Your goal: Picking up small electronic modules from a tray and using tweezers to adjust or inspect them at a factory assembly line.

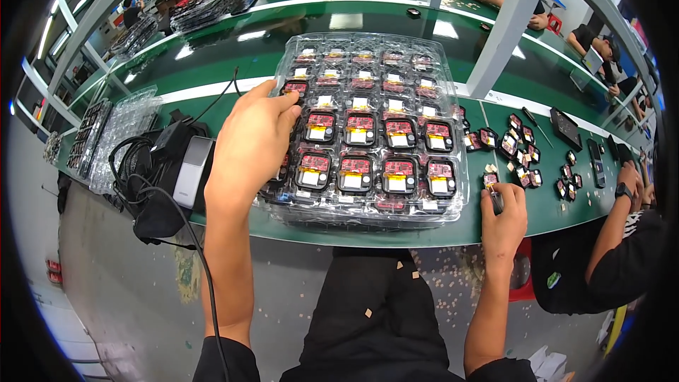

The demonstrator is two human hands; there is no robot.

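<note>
A stack of clear plastic blister trays (453,205) lies in front of me, its pockets holding rows of square black casings (356,173) with red circuit boards, yellow strips and white labels. My left hand (254,131) reaches over the tray's left side. Its thumb and fingers close on a black casing (295,87) at the upper left of the rows. To the right of the trays, my right hand (506,223) pinches another small black casing (491,181) by the bench's front edge. The fingers partly hide that one.
Loose casings (520,148), a screwdriver (537,127) and a black box (566,129) lie to the right. Left are a silver-grey device (192,171), black cables (131,155) and more trays (131,127). A grey post (509,35) rises beyond. A co-worker's arm (615,216) is at right.
</note>
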